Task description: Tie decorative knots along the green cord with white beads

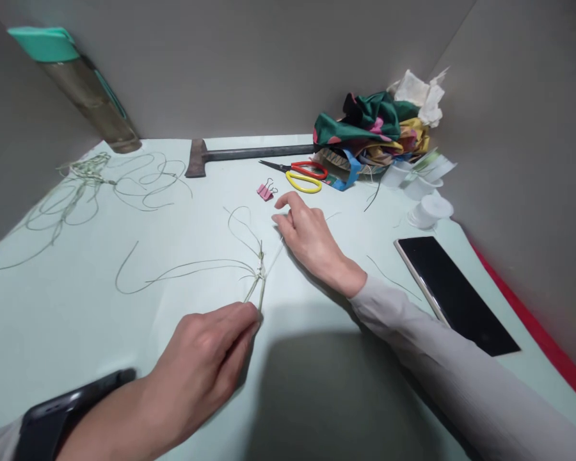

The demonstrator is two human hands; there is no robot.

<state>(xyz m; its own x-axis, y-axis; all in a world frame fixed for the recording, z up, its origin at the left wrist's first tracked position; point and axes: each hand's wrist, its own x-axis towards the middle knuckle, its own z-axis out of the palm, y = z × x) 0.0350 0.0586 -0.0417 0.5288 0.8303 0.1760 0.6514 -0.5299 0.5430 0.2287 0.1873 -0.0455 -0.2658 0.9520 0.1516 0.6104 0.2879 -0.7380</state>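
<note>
Tabletop [196, 224]: pale, boxed in by grey walls [221, 70], most tools lying along the far side, perhaps so they don't crowd my fingers.
Left hand [211, 349]: thumb and forefinger pinch the knotted strands [261, 264] just on my side of the knot, likely to steady them against any tug.
Knotted strands: mid-table, between my two hands, thin ends trailing left and a loop reaching away from me.
Right hand [312, 237]: fingers bent, thumb and forefinger tips apart; a white thread [275, 255] slants from the knot toward it, but I can't tell whether the hidden fingers grip it.
Scissors [290, 169]: near the pink binder clip [265, 191], handles to the right, which probably suits my right hand.
Tangled bundle [89, 168]: far left, near the bottle [84, 96], perhaps kept apart to avoid snagging.
Hammer [262, 153]: behind the scissors, its handle reaching the fabric heap [379, 121].
White spool [429, 211]: right, just beyond the phone [454, 291].
</note>
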